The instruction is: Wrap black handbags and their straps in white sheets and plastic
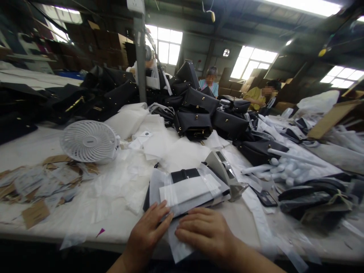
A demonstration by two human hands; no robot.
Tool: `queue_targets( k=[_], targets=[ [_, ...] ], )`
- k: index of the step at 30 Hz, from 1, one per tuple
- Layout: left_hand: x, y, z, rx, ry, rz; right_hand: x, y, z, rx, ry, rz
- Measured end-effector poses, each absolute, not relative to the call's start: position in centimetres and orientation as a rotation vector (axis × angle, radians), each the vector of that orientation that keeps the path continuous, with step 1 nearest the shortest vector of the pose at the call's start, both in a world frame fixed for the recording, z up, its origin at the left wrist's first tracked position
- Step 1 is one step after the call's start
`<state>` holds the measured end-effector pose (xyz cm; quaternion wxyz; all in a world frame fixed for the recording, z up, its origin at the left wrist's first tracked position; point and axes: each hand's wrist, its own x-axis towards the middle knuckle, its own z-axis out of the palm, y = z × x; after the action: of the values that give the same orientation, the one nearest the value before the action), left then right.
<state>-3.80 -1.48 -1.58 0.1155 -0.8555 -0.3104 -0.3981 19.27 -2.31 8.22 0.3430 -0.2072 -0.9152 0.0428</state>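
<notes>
A black handbag (184,174) lies on the table before me, partly covered by white wrapping paper (189,191) with clear tape or film across it. My left hand (150,227) rests at its near left edge, fingers stretched out over the wrapping. Flat along the near edge lies my right hand (203,231), fingers extended and touching a loose white sheet (178,244) that hangs toward the table front. Neither hand visibly grips anything; the right fingertips partly hide the sheet. Just behind the bag, on the right, stands a grey tape dispenser (223,170).
A white fan (89,141) stands at left behind a heap of small packets and brown card (42,185). Black handbags (199,102) are piled at the back. On the right are a phone (265,197), white foam sticks (290,167) and a dark bag (315,204). Several people work beyond.
</notes>
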Motion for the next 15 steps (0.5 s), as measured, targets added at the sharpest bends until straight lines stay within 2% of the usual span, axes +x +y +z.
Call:
queue_targets(
  k=[8, 15],
  targets=[
    [-3.6, -1.9, -2.7, -2.523, -1.004, -1.275, 16.9, 6.5, 7.8, -0.789, -2.334, 0.397],
    [-2.4, -1.2, -3.2, -2.435, -1.182, -1.394, 16.5, 8.7, 4.8, -1.222, -2.259, 0.626]
  ],
)
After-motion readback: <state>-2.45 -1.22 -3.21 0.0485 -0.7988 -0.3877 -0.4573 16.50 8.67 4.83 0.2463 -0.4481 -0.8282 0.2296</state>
